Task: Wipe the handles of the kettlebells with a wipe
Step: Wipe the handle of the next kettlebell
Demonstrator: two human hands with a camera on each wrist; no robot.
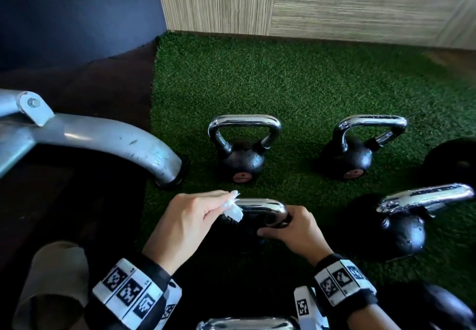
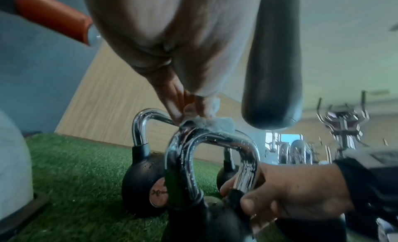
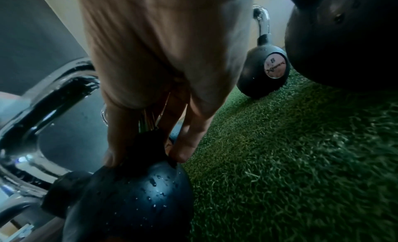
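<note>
Several black kettlebells with chrome handles stand on green turf. The near one's handle (image 1: 262, 207) (image 2: 215, 143) lies between my hands. My left hand (image 1: 190, 216) pinches a small white wipe (image 1: 233, 207) (image 2: 213, 124) against the top left end of that handle. My right hand (image 1: 291, 229) (image 2: 286, 193) (image 3: 163, 119) curls around the handle's right leg where it meets the black ball (image 3: 137, 194). Water drops dot the handle and ball. Two more kettlebells (image 1: 243, 147) (image 1: 360, 147) stand behind, and another (image 1: 407, 221) to the right.
A grey metal machine leg (image 1: 116, 139) ends on the floor just left of the turf (image 1: 296, 85). A wood-look wall (image 1: 309, 2) closes the back. A beige slipper (image 1: 54, 286) shows at the lower left. One more chrome handle (image 1: 247, 324) sits at the bottom edge.
</note>
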